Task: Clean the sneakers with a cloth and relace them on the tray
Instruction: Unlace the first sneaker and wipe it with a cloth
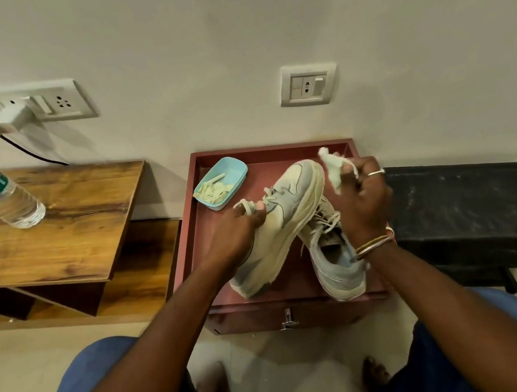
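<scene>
A plain off-white wall [222,30] runs behind a wooden table [76,219] with a dark-grained top and open shelves beneath. Above the table's left end is a wide switchboard [63,100] with a white charger [11,119] plugged in. A black cable [34,154] drops to the table's back edge. A Bisleri water bottle [1,198] stands on the table's left part. Well right of the table, a small socket plate [308,84] sits on the wall, and farther right stands a low black rack [474,204]. Pale floor tiles [35,342] lie before the table.

On the tray [278,158], a blue dish [234,170] blocks the back-left corner; sneakers [290,211] crowd the middle; left and back strips lie bare
</scene>
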